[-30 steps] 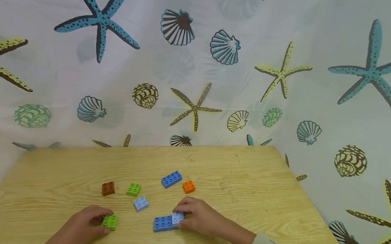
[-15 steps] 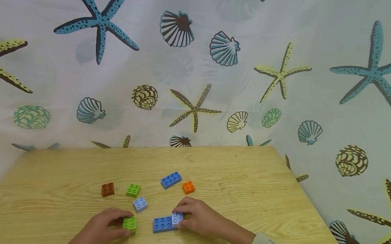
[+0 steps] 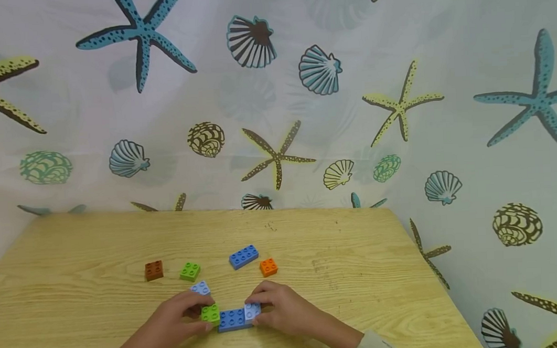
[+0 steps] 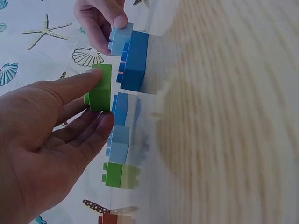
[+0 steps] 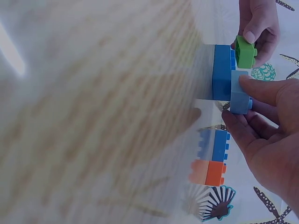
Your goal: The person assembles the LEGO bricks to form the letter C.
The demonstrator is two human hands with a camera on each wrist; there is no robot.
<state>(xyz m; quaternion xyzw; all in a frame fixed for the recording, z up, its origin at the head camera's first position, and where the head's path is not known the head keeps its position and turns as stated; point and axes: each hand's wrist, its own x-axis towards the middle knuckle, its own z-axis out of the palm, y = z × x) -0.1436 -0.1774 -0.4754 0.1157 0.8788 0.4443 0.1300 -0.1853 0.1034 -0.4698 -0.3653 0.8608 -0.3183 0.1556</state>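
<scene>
My left hand (image 3: 170,321) pinches a green building brick (image 3: 210,315) between thumb and fingers. In the left wrist view, that green brick (image 4: 100,88) is held off the table, higher than the studs of the long blue brick (image 4: 135,60). Seen from the head, it is at the left end of the blue brick (image 3: 231,320), which lies flat on the table. A light blue brick (image 3: 252,310) sits on the blue brick's right end. My right hand (image 3: 285,310) grips this light blue brick (image 5: 239,92) by its sides.
Behind my hands on the wooden table (image 3: 360,285) lie a brown brick (image 3: 154,270), another green brick (image 3: 190,271), another long blue brick (image 3: 244,257) and an orange brick (image 3: 268,267). A second light blue brick (image 3: 201,288) is partly hidden by my left hand. A patterned curtain (image 3: 284,100) hangs beyond.
My left hand has carried the green brick rightward, from the left of the table to the blue brick's left end. My right hand has stayed on the light blue brick.
</scene>
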